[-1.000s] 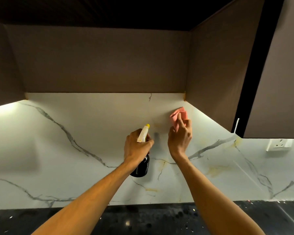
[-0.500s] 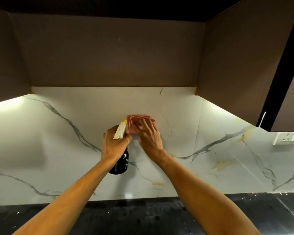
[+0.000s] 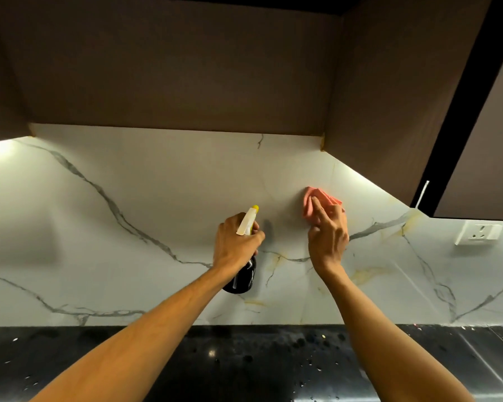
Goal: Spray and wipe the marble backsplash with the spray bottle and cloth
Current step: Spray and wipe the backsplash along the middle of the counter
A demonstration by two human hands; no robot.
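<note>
The white marble backsplash point(image 3: 163, 204) with grey and yellow veins fills the middle of the view. My left hand point(image 3: 237, 242) grips a spray bottle point(image 3: 243, 278) with a black body, white head and yellow nozzle tip, held up close to the wall. To its right, my right hand point(image 3: 328, 233) presses a folded pink cloth point(image 3: 317, 203) flat against the marble with straight fingers. The cloth sits just below the corner of the upper cabinet.
Brown upper cabinets point(image 3: 172, 68) overhang the wall, with a lit underside at the right. A white wall socket point(image 3: 478, 234) sits at the right. Below runs a dark speckled countertop point(image 3: 244, 361).
My right hand has slid the pink cloth to the right across the marble, away from the bottle. My left hand with the bottle holds about the same spot on the wall.
</note>
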